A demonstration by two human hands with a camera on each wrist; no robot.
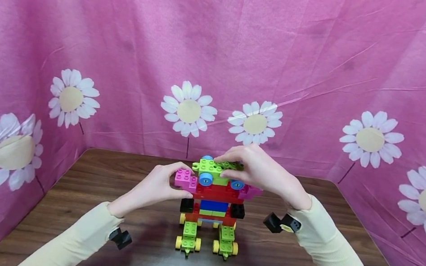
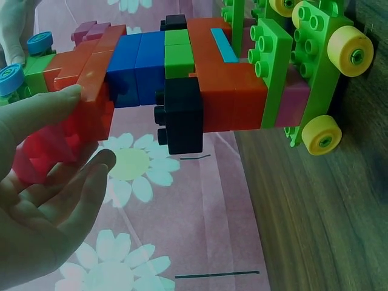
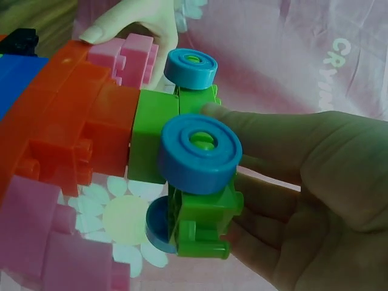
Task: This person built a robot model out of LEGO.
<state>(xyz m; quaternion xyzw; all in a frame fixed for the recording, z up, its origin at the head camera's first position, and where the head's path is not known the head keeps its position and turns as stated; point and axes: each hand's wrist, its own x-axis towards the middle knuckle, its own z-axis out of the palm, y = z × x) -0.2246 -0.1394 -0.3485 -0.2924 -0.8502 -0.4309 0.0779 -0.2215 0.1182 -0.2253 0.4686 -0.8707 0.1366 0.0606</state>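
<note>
A tall figure of toy building blocks stands on the table. Its top is a green wheeled block base [image 1: 209,167] with blue wheels [image 3: 200,154]. My right hand [image 1: 267,170] grips this base from the right, thumb on the near side and fingers behind. My left hand [image 1: 158,183] holds the figure's left side around the pink blocks [image 1: 183,177], its thumb against a red block [image 2: 96,91]. Lower down are blue blocks [image 1: 214,206] and a black block [image 2: 184,115] at the side. Two green wheeled bases [image 1: 189,230] with yellow wheels [image 2: 350,51] form the feet.
The brown wooden table [image 1: 108,182] reaches back to a pink cloth [image 1: 226,39] printed with white daisies. Cloth also hangs at both sides. Small black devices [image 1: 120,238] are worn on both wrists.
</note>
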